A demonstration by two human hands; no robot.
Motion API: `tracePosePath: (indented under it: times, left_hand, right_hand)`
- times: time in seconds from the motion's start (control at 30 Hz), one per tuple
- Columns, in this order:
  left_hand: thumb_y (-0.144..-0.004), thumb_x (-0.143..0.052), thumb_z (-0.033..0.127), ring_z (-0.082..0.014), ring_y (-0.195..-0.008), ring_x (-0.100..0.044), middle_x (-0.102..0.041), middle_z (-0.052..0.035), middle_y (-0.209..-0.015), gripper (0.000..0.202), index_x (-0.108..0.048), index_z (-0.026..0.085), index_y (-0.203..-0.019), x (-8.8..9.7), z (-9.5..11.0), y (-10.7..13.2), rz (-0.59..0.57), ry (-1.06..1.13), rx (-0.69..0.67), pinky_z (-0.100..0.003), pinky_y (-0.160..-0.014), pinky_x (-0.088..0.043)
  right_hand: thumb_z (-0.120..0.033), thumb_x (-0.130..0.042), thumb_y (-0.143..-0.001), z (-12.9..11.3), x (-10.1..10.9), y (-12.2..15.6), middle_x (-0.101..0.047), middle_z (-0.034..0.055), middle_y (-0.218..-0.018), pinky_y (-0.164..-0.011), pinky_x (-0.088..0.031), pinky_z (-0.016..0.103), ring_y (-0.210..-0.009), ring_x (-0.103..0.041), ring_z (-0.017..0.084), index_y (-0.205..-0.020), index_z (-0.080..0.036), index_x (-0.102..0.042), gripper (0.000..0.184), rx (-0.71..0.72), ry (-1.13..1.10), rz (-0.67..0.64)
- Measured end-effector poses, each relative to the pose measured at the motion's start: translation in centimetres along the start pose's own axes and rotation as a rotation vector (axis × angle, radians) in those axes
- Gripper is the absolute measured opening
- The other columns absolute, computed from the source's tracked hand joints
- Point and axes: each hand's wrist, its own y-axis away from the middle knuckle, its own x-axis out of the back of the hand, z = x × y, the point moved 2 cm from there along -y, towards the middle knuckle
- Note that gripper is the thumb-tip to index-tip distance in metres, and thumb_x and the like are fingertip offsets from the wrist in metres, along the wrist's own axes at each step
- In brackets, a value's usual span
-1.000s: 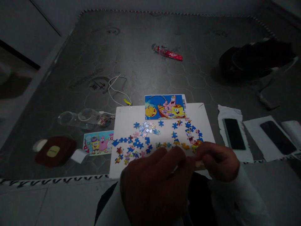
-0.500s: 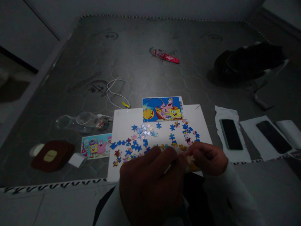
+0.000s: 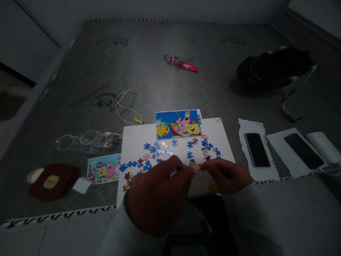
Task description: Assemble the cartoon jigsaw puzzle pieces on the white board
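Note:
My left hand [image 3: 160,195] is closed in a pinch over the white board [image 3: 226,142]. Its fingertips meet those of my right hand [image 3: 229,174], also pinched. Between them shows a small pale jigsaw puzzle piece [image 3: 196,169], partly covered by the fingers. Loose blue puzzle pieces [image 3: 147,165] lie to the left, some hidden behind my left hand. A partly joined curve of pieces [image 3: 206,154] lies just beyond my right hand. At the board's far edge rests a picture card [image 3: 178,124] with cartoon figures in a boat.
Left of the board are a second cartoon card [image 3: 103,169], a clear plastic container [image 3: 87,140], a white charger [image 3: 83,185], a brown case [image 3: 54,181] and a white cable [image 3: 117,106]. Two phones [image 3: 257,149] lie right. A black bag [image 3: 274,69] and red packet [image 3: 183,64] sit farther back.
Both hands have moved left and slightly up over the board, with the pale puzzle piece between their fingertips. The board's lower right is more exposed. The whole view has shifted slightly.

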Motion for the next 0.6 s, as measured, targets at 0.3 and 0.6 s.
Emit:
tracePosePath:
  times: [0.3,0.6]
  left_hand:
    - [-0.095,-0.063,0.034,-0.0148,-0.078,-0.069,-0.073,0.0025,-0.095,0.015,-0.078,0.031,-0.093,-1.4,-2.3,-0.2,-0.223,0.0,0.284,-0.026,-0.056,-0.04]
    - [-0.103,-0.044,0.032,-0.0175,-0.084,-0.067,-0.068,-0.0027,-0.108,0.031,-0.075,0.028,-0.105,-3.9,-2.2,-0.6,-0.435,0.057,0.415,-0.03,-0.068,-0.047]
  right_hand:
    - [-0.052,-0.048,-0.101,5.4,-0.3,-3.4,-0.07,0.0033,-0.067,-0.042,-0.036,0.02,-0.047,-0.056,0.01,-0.094,-0.02,-0.074,0.042,0.327,0.212,-0.319]
    - [-0.041,-0.038,-0.106,4.6,-1.3,-3.6,-0.071,0.005,-0.071,-0.048,-0.044,0.019,-0.051,-0.06,0.011,-0.095,-0.017,-0.071,0.043,0.46,0.185,-0.471]
